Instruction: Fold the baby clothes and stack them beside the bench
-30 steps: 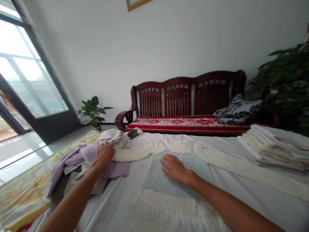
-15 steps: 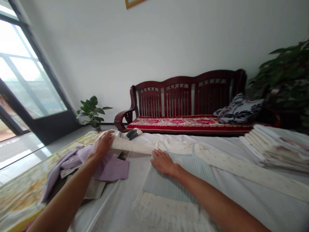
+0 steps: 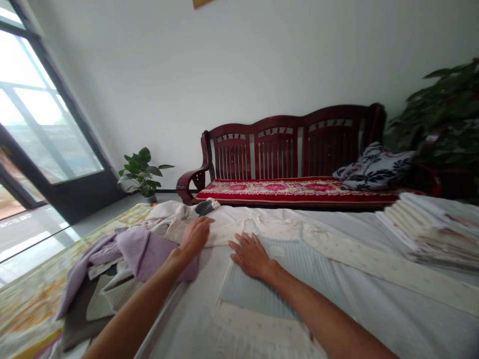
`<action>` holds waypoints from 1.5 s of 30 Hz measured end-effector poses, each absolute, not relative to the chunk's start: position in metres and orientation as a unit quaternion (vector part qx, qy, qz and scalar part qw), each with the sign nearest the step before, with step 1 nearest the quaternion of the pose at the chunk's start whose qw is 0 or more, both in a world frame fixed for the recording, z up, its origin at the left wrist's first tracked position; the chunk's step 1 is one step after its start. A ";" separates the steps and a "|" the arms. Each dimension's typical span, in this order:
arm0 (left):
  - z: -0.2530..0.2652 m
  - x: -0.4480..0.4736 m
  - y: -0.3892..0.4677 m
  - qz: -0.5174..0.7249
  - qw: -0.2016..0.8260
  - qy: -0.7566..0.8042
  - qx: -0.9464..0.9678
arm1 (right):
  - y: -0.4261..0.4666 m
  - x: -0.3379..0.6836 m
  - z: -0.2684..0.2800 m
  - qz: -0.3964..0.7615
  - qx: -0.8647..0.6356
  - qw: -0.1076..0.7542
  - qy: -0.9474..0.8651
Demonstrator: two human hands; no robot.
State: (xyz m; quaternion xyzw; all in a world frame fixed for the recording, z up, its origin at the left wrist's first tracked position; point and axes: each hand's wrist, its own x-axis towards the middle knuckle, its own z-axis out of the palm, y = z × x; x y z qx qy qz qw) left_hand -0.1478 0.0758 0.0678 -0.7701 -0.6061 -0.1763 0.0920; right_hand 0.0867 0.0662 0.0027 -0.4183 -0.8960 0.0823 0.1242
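Observation:
A long-sleeved top point(image 3: 271, 269) lies spread out, with cream speckled sleeves and hem and a pale blue ribbed body. My right hand point(image 3: 250, 254) rests flat on its left shoulder area, fingers spread. On the left sleeve is my left hand point(image 3: 196, 233), its fingers stretched out over the cloth and no fold gripped that I can see. The other sleeve point(image 3: 377, 264) runs out straight to the right. Just left of my left hand, a lilac ribbed garment point(image 3: 149, 249) lies in a loose heap with grey and white clothes point(image 3: 112, 294).
A white sheet point(image 3: 175, 319) covers the surface under the top. At the right stands a stack of folded clothes point(image 3: 430, 224). Behind are a dark red wooden bench point(image 3: 275, 154) with a patterned cushion point(image 3: 377, 167), and a potted plant point(image 3: 144, 172) by the glass door point(image 3: 52, 129).
My left hand has slid right along the sleeve, from near its cuff toward my right hand. My right hand has stayed on the shoulder, shifting only slightly.

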 end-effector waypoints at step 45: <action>0.003 -0.007 0.142 -0.086 0.083 -0.646 -0.754 | 0.085 0.128 0.008 0.204 -0.574 0.368 -0.702</action>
